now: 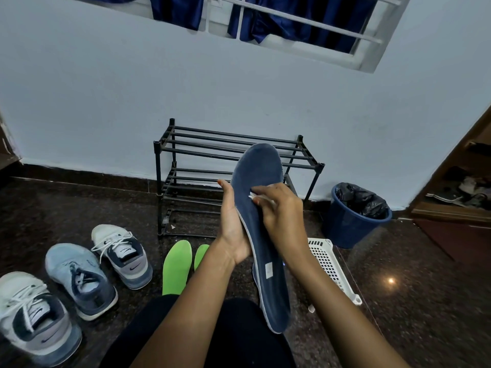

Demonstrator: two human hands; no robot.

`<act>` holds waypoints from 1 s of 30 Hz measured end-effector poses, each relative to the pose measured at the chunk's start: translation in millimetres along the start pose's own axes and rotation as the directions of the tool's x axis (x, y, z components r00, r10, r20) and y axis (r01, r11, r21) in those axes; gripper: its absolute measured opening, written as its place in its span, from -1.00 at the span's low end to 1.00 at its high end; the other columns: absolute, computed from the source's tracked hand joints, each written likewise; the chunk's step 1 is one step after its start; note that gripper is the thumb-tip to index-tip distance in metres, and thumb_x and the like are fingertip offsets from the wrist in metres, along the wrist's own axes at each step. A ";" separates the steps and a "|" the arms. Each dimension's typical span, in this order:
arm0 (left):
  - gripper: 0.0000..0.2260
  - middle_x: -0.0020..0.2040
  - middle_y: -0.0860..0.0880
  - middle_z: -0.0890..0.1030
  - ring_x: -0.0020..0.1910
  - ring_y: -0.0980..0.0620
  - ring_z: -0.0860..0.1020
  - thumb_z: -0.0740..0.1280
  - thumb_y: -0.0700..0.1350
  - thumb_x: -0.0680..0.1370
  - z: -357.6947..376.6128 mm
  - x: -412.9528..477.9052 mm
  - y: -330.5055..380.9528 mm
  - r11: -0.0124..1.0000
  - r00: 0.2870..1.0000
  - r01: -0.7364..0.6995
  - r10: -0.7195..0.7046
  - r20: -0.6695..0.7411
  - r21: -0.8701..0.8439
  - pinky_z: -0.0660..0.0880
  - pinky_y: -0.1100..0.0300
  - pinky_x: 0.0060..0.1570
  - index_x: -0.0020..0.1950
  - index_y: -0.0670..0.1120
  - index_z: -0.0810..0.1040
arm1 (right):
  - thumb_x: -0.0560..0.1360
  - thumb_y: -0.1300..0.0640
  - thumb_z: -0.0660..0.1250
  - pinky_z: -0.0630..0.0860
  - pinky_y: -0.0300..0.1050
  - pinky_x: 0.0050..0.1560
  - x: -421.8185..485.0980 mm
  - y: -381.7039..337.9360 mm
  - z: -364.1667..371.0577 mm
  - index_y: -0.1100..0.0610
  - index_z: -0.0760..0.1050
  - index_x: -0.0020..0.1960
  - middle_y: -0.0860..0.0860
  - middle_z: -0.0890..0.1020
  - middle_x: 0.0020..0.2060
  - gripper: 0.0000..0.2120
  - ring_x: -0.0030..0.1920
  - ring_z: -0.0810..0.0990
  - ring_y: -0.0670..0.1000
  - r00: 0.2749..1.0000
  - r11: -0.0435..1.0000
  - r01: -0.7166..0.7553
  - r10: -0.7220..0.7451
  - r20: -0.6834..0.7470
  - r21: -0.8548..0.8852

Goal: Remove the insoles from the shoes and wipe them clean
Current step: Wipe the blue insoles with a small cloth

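Observation:
My left hand [233,224] grips a long dark blue insole [259,181] by its left edge and holds it up, toe end pointing away from me. My right hand [281,208] pinches a small white wipe [252,195] and presses it against the insole's middle. Two green insoles [177,266] lie on the floor below my left wrist, the right one partly hidden. Three shoes stand at the left: a white and grey one [123,254], a light blue one [79,280] and another white and grey one [33,320].
A black metal shoe rack [191,144] stands against the wall ahead. A blue bin [350,224] with a black liner sits to its right. A white perforated plastic basket [326,264] lies on the dark granite floor. An open wooden cabinet [465,181] is at far right.

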State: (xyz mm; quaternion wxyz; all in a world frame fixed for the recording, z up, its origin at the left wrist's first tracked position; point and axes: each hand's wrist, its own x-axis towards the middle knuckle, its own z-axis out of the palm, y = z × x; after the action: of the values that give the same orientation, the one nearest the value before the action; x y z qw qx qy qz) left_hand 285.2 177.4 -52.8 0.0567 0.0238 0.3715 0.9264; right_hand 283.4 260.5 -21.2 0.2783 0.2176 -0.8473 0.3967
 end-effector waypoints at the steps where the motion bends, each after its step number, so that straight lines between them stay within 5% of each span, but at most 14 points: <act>1: -0.10 0.25 -0.25 0.55 0.22 -0.14 0.55 -0.06 0.50 0.41 -0.4 -0.5 1.3 1.000 1.000 0.006 -0.006 0.007 -0.010 0.49 0.05 0.23 0.29 -0.20 0.53 | 0.38 0.46 0.33 0.35 -0.52 -0.08 -2.5 -1.5 0.9 0.28 0.63 -0.11 0.15 0.59 -0.19 -0.83 -0.19 0.51 -0.06 1.000 1.000 0.009 -0.009 0.004 0.006; 6: -0.14 0.24 -0.29 0.55 0.27 -0.17 0.52 -0.12 0.49 0.44 -1.2 -0.2 0.6 1.000 1.000 -0.009 0.009 0.005 -0.010 0.49 0.09 0.20 0.25 -0.17 0.55 | 0.35 0.48 0.33 0.37 -0.42 -0.12 -15.5 -9.9 1.0 0.25 0.62 -0.20 0.09 0.57 -0.26 -0.82 -0.22 0.52 -0.03 0.993 0.998 0.063 -0.062 0.101 -0.008; 14: -0.10 0.29 -0.25 0.53 0.28 -0.13 0.51 -0.11 0.50 0.42 1.9 0.6 -2.4 0.999 0.999 0.033 -0.033 -0.017 0.032 0.50 0.08 0.16 0.36 -0.19 0.46 | 0.35 0.51 0.29 0.31 -0.54 -0.14 1.6 -7.4 2.4 0.28 0.61 -0.19 0.11 0.55 -0.25 -0.79 -0.22 0.49 0.00 1.000 0.997 0.023 -0.023 0.010 -0.073; 19: -0.17 0.18 -0.29 0.59 0.20 -0.14 0.57 -0.11 0.45 0.47 1.1 0.1 -3.5 1.000 1.000 0.009 -0.009 -0.017 0.004 0.49 0.12 0.19 0.05 -0.17 0.68 | 0.36 0.50 0.28 0.39 -0.36 -0.16 -11.9 -15.4 3.6 0.25 0.61 -0.21 0.11 0.55 -0.26 -0.78 -0.23 0.53 0.03 0.996 0.999 0.035 -0.033 0.088 -0.023; 24: -0.11 0.38 -0.29 0.42 0.37 -0.18 0.42 0.04 0.49 0.37 7.1 -0.9 -2.3 0.997 0.999 0.039 -0.037 0.021 -0.069 0.25 -0.05 0.43 0.42 -0.14 0.41 | 0.39 0.47 0.27 0.42 -0.27 -0.15 3.5 -13.2 0.2 0.25 0.61 -0.17 0.10 0.55 -0.20 -0.80 -0.16 0.52 0.04 0.999 0.996 0.005 -0.001 0.053 -0.088; 27: -0.10 0.43 -0.29 0.35 0.41 -0.17 0.36 0.07 0.47 0.34 8.5 -0.3 -3.3 0.993 0.999 0.036 -0.033 0.028 -0.117 0.17 -0.06 0.47 0.45 -0.14 0.36 | 0.40 0.47 0.26 0.45 -0.23 -0.15 8.4 -13.6 1.3 0.25 0.61 -0.16 0.09 0.54 -0.19 -0.79 -0.14 0.52 0.04 0.999 0.996 -0.002 0.006 0.042 -0.089; 30: -0.10 0.40 -0.28 0.39 0.39 -0.16 0.39 0.09 0.48 0.32 6.6 -0.7 -1.9 0.991 0.999 0.044 -0.042 0.021 -0.124 0.19 -0.03 0.47 0.41 -0.16 0.42 | 0.39 0.48 0.27 0.38 -0.40 -0.16 2.2 -15.4 1.6 0.26 0.61 -0.18 0.07 0.53 -0.22 -0.80 -0.18 0.50 0.01 0.998 0.998 0.010 -0.005 0.061 -0.069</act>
State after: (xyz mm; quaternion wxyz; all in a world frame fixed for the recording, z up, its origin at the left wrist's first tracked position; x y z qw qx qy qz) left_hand 286.6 183.2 -49.3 0.0814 0.0205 0.3129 0.9461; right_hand 290.4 249.8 -12.1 0.2612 0.2230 -0.8678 0.3592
